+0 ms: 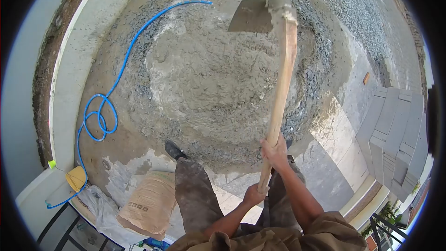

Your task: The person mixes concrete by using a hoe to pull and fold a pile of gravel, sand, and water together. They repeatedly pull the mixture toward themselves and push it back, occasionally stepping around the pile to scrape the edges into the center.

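Observation:
Both of my hands grip the wooden handle of a hoe [283,69]. My left hand [253,195] is closed round the butt end of the handle, low near my legs. Further up the shaft, my right hand [275,152] is wrapped round the wood. The hoe's broad metal blade [252,16], coated in grey mix, points left at the far end. It appears raised over a wide patch of wet grey concrete mix [209,74]; the exact gap cannot be judged. A ring of gravel [320,56] surrounds the mix.
A blue hose [125,56] loops along the left, its end lying by the mix. A brown paper sack [148,202] and a yellow bucket [75,179] stand at lower left. Stacked grey blocks [390,130] are on the right. A low pale wall [76,60] borders the left.

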A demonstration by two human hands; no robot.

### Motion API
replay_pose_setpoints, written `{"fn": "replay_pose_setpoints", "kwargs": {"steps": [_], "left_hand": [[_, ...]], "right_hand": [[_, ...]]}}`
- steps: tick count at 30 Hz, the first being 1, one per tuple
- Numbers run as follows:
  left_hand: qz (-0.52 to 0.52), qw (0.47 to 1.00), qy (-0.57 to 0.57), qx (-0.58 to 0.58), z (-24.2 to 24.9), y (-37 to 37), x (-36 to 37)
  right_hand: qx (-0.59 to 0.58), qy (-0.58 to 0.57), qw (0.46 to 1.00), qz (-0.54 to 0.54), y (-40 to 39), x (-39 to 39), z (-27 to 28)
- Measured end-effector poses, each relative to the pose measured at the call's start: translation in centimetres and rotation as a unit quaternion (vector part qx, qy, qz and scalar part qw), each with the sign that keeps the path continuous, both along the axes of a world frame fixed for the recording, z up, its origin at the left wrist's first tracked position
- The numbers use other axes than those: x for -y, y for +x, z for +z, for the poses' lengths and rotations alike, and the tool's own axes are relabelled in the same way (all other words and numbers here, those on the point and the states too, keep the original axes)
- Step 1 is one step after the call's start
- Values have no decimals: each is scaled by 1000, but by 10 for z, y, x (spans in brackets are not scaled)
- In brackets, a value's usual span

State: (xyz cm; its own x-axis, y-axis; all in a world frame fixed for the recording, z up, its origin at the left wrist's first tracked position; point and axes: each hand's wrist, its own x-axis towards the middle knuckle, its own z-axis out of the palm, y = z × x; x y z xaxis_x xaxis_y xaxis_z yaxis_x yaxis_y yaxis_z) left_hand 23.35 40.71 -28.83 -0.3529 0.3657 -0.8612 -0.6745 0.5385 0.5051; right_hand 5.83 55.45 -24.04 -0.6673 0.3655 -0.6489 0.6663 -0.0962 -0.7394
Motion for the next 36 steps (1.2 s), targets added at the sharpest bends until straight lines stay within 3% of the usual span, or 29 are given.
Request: {"fn": "replay_pose_setpoints", "kwargs": {"steps": [1, 3, 4, 5, 6, 8, 11, 12, 13, 14, 15, 18, 20, 22, 24, 26, 27, 29, 30, 31, 33, 35, 36], "left_hand": [[9, 992, 10, -123, -13, -41, -14], [10, 976, -46, -214, -24, -152, -47], [-21, 960, -76, -269, -36, -207, -54], [-4, 938, -93, -335, -44, -257, -60], [-4, 938, -99, -331, -34, -306, -58], [-47, 933, -119, -336, -17, -356, -44], [-116, 931, -206, -279, -39, -287, 10], [-106, 937, -218, -252, -49, -242, 37], [-67, 956, -196, -206, -53, -201, 58], [-75, 960, -215, -162, -53, -157, 76], [-39, 969, -204, -136, -37, -118, 91], [-67, 969, -209, -110, -26, -1, 128], [-158, 970, -186, 1, 0, 36, 127], [-162, 976, -142, 44, -1, 58, 107], [-122, 987, -106, -16, -6, 29, 66], [-87, 991, -16, -102, -14, -41, 13], [-42, 992, 40, -114, -8, -90, -18], [-66, 976, 34, -206, -12, -178, -75], [-55, 975, 52, -208, -21, -218, -98], [-18, 976, 33, -215, -14, -258, -114], [-44, 965, -22, -256, -32, -303, -118], [-87, 964, -74, -241, -23, -306, -70], [-112, 961, -93, -234, -22, -289, -32]], "right_hand": [[-57, 76, 995, 5, -31, -18, -7], [-187, 224, 956, -37, -124, -51, -27], [-150, 176, 971, -66, -178, -58, -3], [-148, 232, 960, -52, -224, -75, -21], [-155, 231, 958, -65, -266, -90, -52], [-78, 102, 989, -79, -316, -97, -87], [26, 22, 996, -82, -253, -34, -195], [41, 78, 995, -44, -212, 2, -184], [52, 152, 987, 16, -172, 27, -220], [48, 166, 985, -23, -131, 58, -181], [68, 162, 984, 14, -86, 77, -203], [69, -21, 994, -81, 20, 122, -138], [76, -49, 994, -58, 72, 121, -98], [52, -16, 997, -50, 93, 99, -79], [34, 59, 997, -26, 63, 54, -45], [3, 44, 995, -90, -18, -1, -4], [-95, 168, 979, -71, -44, -34, -39], [-138, 347, 927, -43, -126, -96, -46], [-206, 504, 839, -1, -160, -125, -68], [-138, 496, 857, 15, -189, -140, -81], [47, 351, 934, 39, -225, -130, -70], [117, 233, 964, 57, -218, -100, -106], [125, 227, 965, 37, -194, -67, -134]]}}
